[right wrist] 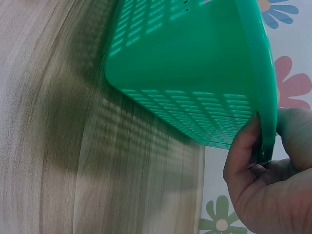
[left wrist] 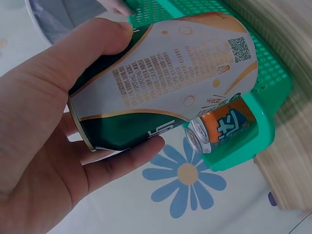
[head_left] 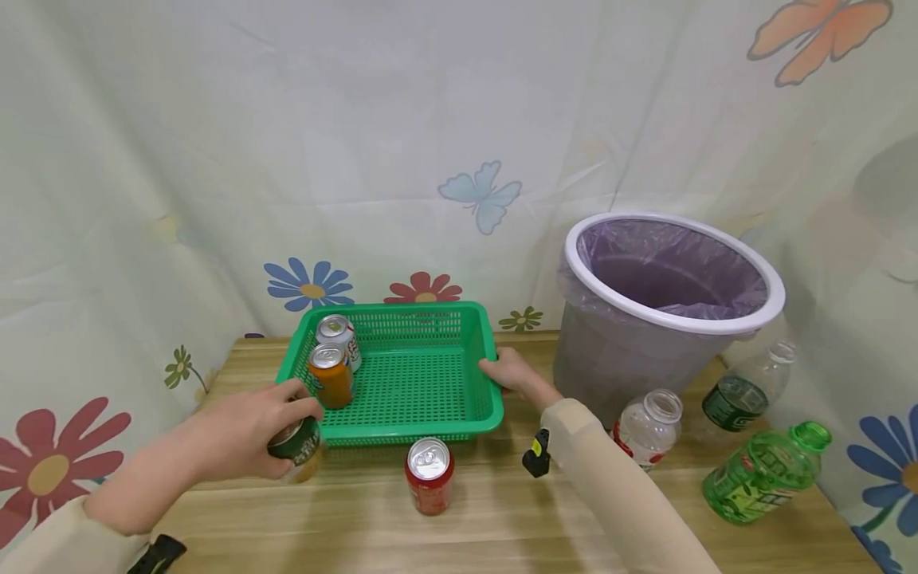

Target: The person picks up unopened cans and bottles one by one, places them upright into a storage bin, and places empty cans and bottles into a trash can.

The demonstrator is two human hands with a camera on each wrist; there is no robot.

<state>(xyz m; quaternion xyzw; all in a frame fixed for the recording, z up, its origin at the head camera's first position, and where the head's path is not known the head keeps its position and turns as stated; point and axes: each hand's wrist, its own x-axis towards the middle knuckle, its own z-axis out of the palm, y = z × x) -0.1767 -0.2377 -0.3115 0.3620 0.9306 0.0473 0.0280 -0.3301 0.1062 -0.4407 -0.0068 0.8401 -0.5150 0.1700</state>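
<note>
Left hand (head_left: 251, 426) grips a can (head_left: 308, 457), right hand (head_left: 518, 373) the green basket (head_left: 387, 431). Flowered cloth (head_left: 373, 119) hangs behind the wood-grain table (head_left: 344, 530).

Cans number four: one green-and-white can (left wrist: 170, 78), one red can (head_left: 430, 482), one orange can (head_left: 332, 383), one white can (head_left: 349, 343); bottles number three: one green bottle (head_left: 767, 474), one red-labelled clear bottle (head_left: 648, 430), one green-labelled clear bottle (head_left: 747, 391); one basket (head_left: 416, 431); one bin (head_left: 624, 355); one table (head_left: 373, 534).
</note>
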